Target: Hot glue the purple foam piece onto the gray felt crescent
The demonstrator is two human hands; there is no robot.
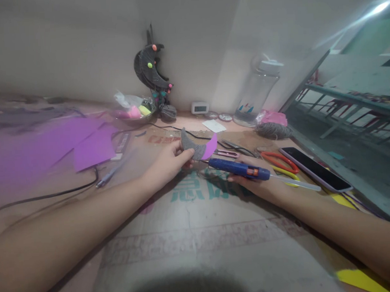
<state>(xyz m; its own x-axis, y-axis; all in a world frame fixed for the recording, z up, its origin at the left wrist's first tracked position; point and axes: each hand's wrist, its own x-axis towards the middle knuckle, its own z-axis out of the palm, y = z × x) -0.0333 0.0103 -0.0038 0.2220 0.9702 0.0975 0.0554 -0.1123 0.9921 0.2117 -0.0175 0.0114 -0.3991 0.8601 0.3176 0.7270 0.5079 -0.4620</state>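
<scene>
My left hand (pixel 170 162) pinches a crescent-shaped piece (pixel 198 148), grey on its left part and purple at its right tip, held just above the table. My right hand (pixel 253 183) is wrapped round a blue glue gun (pixel 239 168) with an orange trigger. The gun lies level, its nozzle pointing left at the lower edge of the crescent. A clear glue stick (pixel 296 183) sticks out of the gun's back end to the right.
Purple sheets (pixel 91 148) and a black cable (pixel 55 195) lie at left. A dark crescent decoration (pixel 151 68) leans on the wall above a bowl (pixel 135 112). Scissors (pixel 279 159), a phone (pixel 315 168), grey yarn (pixel 273 129) and a clear bottle (pixel 259 91) sit at right.
</scene>
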